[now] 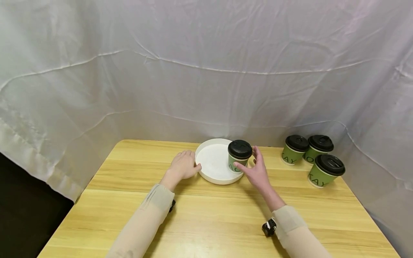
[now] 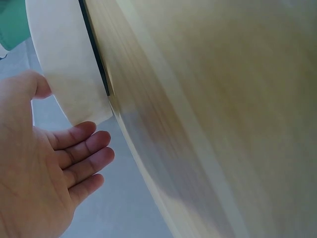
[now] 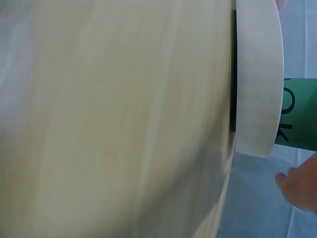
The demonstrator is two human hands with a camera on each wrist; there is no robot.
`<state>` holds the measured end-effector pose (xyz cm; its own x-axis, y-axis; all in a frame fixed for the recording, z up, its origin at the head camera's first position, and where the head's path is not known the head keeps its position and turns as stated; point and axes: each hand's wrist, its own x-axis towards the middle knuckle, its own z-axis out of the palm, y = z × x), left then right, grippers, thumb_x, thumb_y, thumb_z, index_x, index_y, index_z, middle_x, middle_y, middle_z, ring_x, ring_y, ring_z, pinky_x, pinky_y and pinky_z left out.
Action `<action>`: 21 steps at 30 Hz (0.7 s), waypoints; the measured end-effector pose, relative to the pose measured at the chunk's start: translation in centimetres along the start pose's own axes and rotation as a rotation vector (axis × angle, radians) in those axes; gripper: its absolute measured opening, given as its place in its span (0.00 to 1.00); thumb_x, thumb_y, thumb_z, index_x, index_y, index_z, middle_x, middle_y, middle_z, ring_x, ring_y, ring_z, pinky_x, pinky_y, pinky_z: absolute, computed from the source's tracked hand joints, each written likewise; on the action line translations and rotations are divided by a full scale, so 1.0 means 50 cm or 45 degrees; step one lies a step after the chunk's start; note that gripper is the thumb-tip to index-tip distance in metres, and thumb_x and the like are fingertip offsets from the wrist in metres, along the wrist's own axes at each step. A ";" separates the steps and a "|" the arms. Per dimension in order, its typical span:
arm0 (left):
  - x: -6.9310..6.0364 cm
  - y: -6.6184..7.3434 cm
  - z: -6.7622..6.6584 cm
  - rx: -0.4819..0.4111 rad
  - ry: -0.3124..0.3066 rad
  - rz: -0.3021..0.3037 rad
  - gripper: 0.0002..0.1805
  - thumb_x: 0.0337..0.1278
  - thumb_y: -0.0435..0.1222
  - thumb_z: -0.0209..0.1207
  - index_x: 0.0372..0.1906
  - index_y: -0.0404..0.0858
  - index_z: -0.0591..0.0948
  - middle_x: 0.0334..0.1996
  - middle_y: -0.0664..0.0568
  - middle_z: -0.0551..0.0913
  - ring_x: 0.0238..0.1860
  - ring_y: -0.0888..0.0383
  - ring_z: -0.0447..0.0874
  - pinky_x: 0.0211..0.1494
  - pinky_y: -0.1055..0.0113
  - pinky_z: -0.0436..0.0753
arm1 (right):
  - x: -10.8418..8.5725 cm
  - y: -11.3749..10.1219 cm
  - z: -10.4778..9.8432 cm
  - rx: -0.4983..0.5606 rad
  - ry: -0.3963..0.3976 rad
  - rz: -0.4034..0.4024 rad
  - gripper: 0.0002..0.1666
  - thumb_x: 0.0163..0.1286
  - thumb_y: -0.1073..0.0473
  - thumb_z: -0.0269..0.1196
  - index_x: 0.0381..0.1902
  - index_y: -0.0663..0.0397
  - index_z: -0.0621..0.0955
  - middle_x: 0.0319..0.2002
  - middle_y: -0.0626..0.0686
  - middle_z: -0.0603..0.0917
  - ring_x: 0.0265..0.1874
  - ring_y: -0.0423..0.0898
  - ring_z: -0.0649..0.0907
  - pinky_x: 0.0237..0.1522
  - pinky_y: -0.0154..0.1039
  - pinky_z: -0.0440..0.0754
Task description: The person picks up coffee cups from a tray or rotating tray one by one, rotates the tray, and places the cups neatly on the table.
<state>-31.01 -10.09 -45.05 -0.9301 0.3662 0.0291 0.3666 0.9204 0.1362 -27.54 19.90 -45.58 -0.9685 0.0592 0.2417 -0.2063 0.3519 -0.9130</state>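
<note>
A round white tray (image 1: 209,159) with a low wall lies on the table. On its right side stands a green paper cup (image 1: 238,164) with a black lid. My left hand (image 1: 184,165) is at the tray's left edge; in the left wrist view its thumb and index fingertip touch the tray wall (image 2: 69,64), the fingers loosely bent. Around the cup's right side my right hand (image 1: 257,174) is spread, thumb in front and fingers behind. The right wrist view shows a gap between that hand (image 3: 303,186) and the cup (image 3: 301,111).
Three more lidded green cups, a left one (image 1: 293,150), a back one (image 1: 317,148) and a front one (image 1: 325,171), stand at the table's right. The wooden table (image 1: 206,222) ends at a pale curtain (image 1: 193,89) behind and along the sides.
</note>
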 end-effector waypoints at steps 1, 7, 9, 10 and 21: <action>0.000 0.000 -0.001 -0.002 -0.001 -0.001 0.41 0.73 0.55 0.50 0.72 0.24 0.68 0.69 0.34 0.73 0.73 0.39 0.68 0.78 0.49 0.65 | 0.001 0.000 0.002 0.001 -0.011 0.002 0.66 0.62 0.54 0.78 0.83 0.63 0.47 0.80 0.65 0.56 0.80 0.61 0.57 0.80 0.57 0.53; 0.002 0.000 0.001 0.000 -0.003 -0.009 0.41 0.73 0.55 0.50 0.72 0.24 0.67 0.70 0.33 0.73 0.73 0.39 0.68 0.77 0.49 0.66 | 0.005 0.001 0.014 0.023 -0.028 -0.021 0.60 0.60 0.55 0.79 0.81 0.58 0.56 0.77 0.62 0.63 0.78 0.59 0.62 0.80 0.58 0.55; 0.002 0.000 0.003 0.000 0.001 -0.010 0.40 0.73 0.55 0.51 0.72 0.24 0.68 0.69 0.34 0.73 0.72 0.39 0.69 0.77 0.49 0.66 | 0.007 0.004 0.019 0.040 -0.022 -0.024 0.58 0.60 0.56 0.79 0.79 0.57 0.58 0.76 0.61 0.65 0.77 0.58 0.63 0.79 0.57 0.55; 0.002 0.000 0.004 0.000 0.006 -0.011 0.40 0.73 0.55 0.51 0.72 0.24 0.68 0.68 0.34 0.74 0.71 0.40 0.70 0.76 0.49 0.67 | 0.008 0.005 0.021 0.045 -0.019 -0.018 0.58 0.60 0.56 0.79 0.79 0.57 0.58 0.76 0.61 0.65 0.77 0.58 0.64 0.79 0.57 0.56; 0.004 -0.001 0.004 -0.003 0.020 -0.002 0.39 0.72 0.55 0.51 0.69 0.25 0.70 0.66 0.35 0.76 0.69 0.40 0.72 0.74 0.49 0.69 | 0.013 0.007 0.032 0.024 -0.014 0.018 0.57 0.62 0.57 0.77 0.80 0.57 0.58 0.75 0.61 0.66 0.76 0.60 0.65 0.78 0.57 0.60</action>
<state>-31.20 -10.05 -45.27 -0.9308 0.3628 0.0444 0.3653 0.9205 0.1385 -28.48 18.57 -46.26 -0.9729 0.0539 0.2250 -0.1949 0.3334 -0.9224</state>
